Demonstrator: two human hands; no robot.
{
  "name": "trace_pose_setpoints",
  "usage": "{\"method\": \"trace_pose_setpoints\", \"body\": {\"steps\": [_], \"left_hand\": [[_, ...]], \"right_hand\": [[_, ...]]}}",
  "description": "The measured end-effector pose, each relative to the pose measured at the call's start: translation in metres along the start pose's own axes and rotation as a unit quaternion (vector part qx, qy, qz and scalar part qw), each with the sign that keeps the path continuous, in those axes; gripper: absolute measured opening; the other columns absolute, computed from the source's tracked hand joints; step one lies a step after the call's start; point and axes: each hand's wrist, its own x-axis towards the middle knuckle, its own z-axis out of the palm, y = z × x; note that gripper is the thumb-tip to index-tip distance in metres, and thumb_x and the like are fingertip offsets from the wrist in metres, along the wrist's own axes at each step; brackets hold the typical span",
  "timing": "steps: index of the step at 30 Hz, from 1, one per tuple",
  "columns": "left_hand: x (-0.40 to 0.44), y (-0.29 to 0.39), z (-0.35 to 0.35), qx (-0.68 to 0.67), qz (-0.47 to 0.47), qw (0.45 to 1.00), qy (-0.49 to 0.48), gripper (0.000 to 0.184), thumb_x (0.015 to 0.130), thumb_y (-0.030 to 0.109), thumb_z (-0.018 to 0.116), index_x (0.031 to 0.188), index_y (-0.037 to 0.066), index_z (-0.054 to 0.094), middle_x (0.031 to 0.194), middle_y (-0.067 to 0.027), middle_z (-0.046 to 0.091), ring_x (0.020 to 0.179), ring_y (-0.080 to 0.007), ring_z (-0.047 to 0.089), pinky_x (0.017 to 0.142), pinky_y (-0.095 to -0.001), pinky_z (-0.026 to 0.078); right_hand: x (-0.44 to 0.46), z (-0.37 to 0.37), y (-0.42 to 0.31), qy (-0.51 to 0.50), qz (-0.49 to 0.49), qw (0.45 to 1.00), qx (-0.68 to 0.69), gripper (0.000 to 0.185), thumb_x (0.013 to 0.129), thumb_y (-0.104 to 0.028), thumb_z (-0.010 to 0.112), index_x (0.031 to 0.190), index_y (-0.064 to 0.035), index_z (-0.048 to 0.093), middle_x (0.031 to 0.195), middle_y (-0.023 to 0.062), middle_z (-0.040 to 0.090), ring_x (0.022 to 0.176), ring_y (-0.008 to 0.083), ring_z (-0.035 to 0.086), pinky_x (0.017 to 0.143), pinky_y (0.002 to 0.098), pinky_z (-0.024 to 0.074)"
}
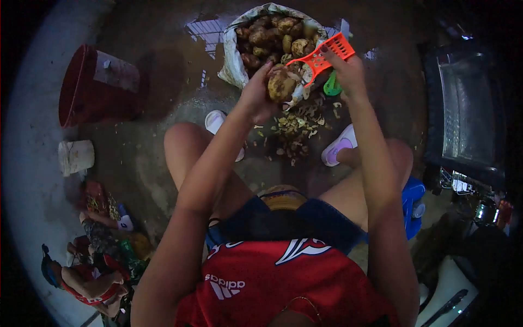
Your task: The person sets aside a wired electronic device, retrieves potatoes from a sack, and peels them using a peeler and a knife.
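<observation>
My left hand (pixel 260 94) grips a partly peeled potato (pixel 282 84) in front of the sack. In my right hand (pixel 348 73) is an orange peeler (pixel 321 56), its forked end reaching the potato's right side. My fingers are wrapped round its slotted handle. A pale strip of peel (pixel 296 94) hangs beside the potato. Just behind them stands an open white sack (pixel 233 54) full of unpeeled potatoes (pixel 265 37). A green plastic object (pixel 332 84) shows below my right hand, its kind unclear. Peelings (pixel 294 128) lie heaped on the floor between my feet.
A dark red bucket (pixel 81 90) and a small white tub (pixel 76 156) stand on the left. Another person (pixel 90 283) in red is at the lower left. To the right are a dark-framed panel (pixel 471 109) and a blue plastic stool (pixel 413 204). The floor (pixel 147 147) looks wet in places.
</observation>
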Motion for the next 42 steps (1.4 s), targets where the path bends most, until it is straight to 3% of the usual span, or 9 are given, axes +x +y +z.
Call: {"method": "trace_pose_setpoints", "body": {"steps": [1,5,8,19,22,25,32,38,42], "left_hand": [[0.001,-0.002,-0.002,-0.023,0.007,1.000,-0.014,0.037,0.089,0.036,0.032,0.105,0.010,0.053,0.095,-0.0049,0.060,0.082,-0.0178,0.056,0.071,-0.0351,0.045],[0.015,-0.007,-0.022,-0.036,0.010,0.995,-0.091,0.045,0.090,0.041,0.029,0.112,0.008,0.049,0.104,-0.0066,0.057,0.092,-0.0192,0.055,0.080,-0.0378,0.043],[0.002,-0.008,0.003,-0.040,0.014,0.999,-0.001,0.049,0.089,0.043,0.033,0.118,0.005,0.046,0.114,-0.0110,0.053,0.104,-0.0232,0.050,0.092,-0.0394,0.038],[0.004,-0.008,0.002,0.012,0.005,1.000,0.003,0.038,0.088,0.037,0.039,0.111,0.008,0.050,0.101,-0.0077,0.058,0.089,-0.0199,0.057,0.077,-0.0388,0.045],[0.005,-0.006,-0.003,-0.001,-0.008,1.000,-0.020,0.037,0.087,0.036,0.040,0.111,0.009,0.050,0.100,-0.0073,0.059,0.085,-0.0196,0.058,0.072,-0.0364,0.047],[-0.009,-0.004,0.001,0.017,0.001,1.000,-0.004,0.037,0.088,0.036,0.040,0.112,0.010,0.050,0.099,-0.0065,0.059,0.083,-0.0184,0.058,0.070,-0.0342,0.047],[0.005,-0.008,-0.008,0.044,-0.005,0.999,0.020,0.035,0.089,0.036,0.039,0.108,0.010,0.051,0.096,-0.0055,0.059,0.081,-0.0156,0.057,0.069,-0.0337,0.047],[-0.004,-0.005,-0.004,0.072,0.020,0.997,-0.012,0.035,0.089,0.039,0.039,0.104,0.011,0.052,0.094,-0.0051,0.058,0.080,-0.0162,0.057,0.066,-0.0325,0.047],[-0.007,-0.002,-0.002,0.065,0.037,0.997,-0.007,0.034,0.088,0.038,0.041,0.106,0.010,0.050,0.093,-0.0054,0.057,0.080,-0.0168,0.057,0.067,-0.0324,0.048]], "right_hand": [[-0.003,0.004,0.000,-0.024,0.027,0.994,0.108,0.024,0.074,-0.021,0.069,0.088,-0.0041,0.060,0.085,0.0023,0.061,0.078,0.0093,0.057,0.068,0.0245,0.0456],[-0.008,0.018,0.001,-0.052,0.028,0.992,0.114,0.024,0.075,-0.021,0.069,0.088,-0.0033,0.060,0.083,0.0022,0.062,0.077,0.0090,0.058,0.068,0.0242,0.0456],[-0.016,0.026,0.006,-0.100,0.015,0.991,0.086,0.023,0.077,-0.017,0.066,0.092,-0.0022,0.059,0.086,0.0032,0.062,0.079,0.0097,0.058,0.071,0.0245,0.0457],[-0.011,0.023,0.005,-0.109,0.000,0.988,0.113,0.023,0.075,-0.015,0.068,0.092,-0.0009,0.060,0.082,0.0049,0.063,0.074,0.0099,0.060,0.066,0.0222,0.0469],[-0.001,0.009,0.009,-0.015,0.011,1.000,-0.011,0.023,0.079,-0.013,0.062,0.097,0.0005,0.057,0.088,0.0052,0.062,0.080,0.0119,0.059,0.072,0.0261,0.0468],[0.025,-0.030,0.003,0.065,0.038,0.996,0.057,0.025,0.075,-0.014,0.067,0.094,-0.0009,0.059,0.087,0.0057,0.062,0.078,0.0122,0.059,0.071,0.0258,0.0464],[-0.024,0.026,0.001,-0.052,0.036,0.994,0.088,0.023,0.075,-0.011,0.065,0.095,-0.0004,0.059,0.089,0.0065,0.063,0.081,0.0131,0.059,0.073,0.0271,0.0463],[0.017,-0.020,0.018,0.067,0.001,0.998,-0.020,0.022,0.075,-0.015,0.066,0.091,-0.0011,0.061,0.085,0.0043,0.063,0.077,0.0106,0.059,0.071,0.0264,0.0459],[0.013,-0.023,-0.005,0.044,-0.002,0.997,0.060,0.022,0.075,-0.019,0.068,0.087,-0.0023,0.062,0.082,0.0024,0.063,0.072,0.0096,0.058,0.064,0.0256,0.0450]]}}
